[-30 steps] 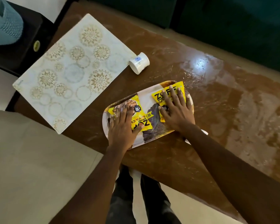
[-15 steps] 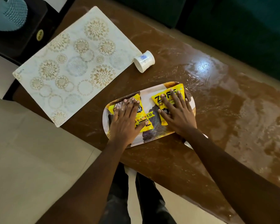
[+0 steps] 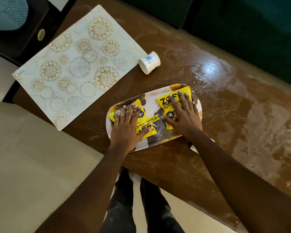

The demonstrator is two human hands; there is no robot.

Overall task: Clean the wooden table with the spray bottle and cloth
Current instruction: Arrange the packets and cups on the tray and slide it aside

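— Where do the hands sit?

— Both lie flat with fingers straight, grasping nothing. The left hand presses a yellow soya packet at the left of the oval tray. The right hand presses a second packet at the tray's far right.

— And the tray on the wooden table?

— Its near rim lies close to the table's near edge, where the person's legs stand. A white scrap shows under the right forearm; I cannot tell what it is.

— What bounds the room around it?

— Far left, a patterned placemat reaches the table's left edge. A white cup lies on its side just beside the mat's right corner, apart from the tray. Right of the tray runs a long stretch of glossy, streaked wood with a light's glare.
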